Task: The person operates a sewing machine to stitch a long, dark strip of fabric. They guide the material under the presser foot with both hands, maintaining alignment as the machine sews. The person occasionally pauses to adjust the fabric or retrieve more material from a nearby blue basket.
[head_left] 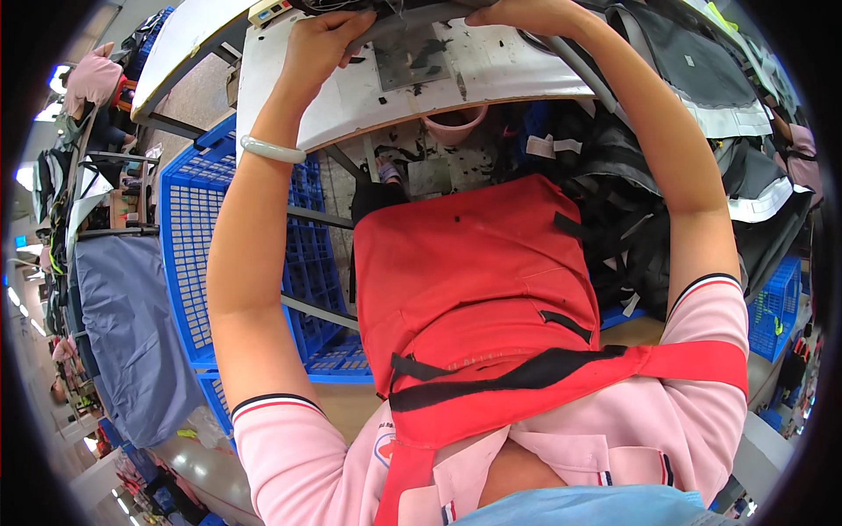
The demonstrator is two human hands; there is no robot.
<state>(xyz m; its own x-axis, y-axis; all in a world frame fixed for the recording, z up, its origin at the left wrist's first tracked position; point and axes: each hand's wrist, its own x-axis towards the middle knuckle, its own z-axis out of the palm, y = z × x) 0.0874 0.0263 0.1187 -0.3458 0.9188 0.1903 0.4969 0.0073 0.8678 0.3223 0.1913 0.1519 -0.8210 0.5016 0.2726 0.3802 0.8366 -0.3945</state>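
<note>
At the far edge of the view, my left hand (326, 46) is closed, its fingertips pinched on a dark grey piece of fabric (412, 19). My right hand (524, 16) grips the same fabric farther right, and the frame's top edge cuts part of it off. The fabric stretches between both hands over a white worktable (307, 105). Beneath it, a metal plate (409, 60) set in the tabletop is strewn with black scraps. Whatever stands just beyond my fingers is mostly out of the frame.
A red apron (474, 254) covers my lap. Blue plastic crates (197, 254) stand at the left, beside a draped grey-blue cloth (132, 333). A pink bucket (454, 127) sits under the table. Black and grey fabric pieces (693, 70) pile up at the right.
</note>
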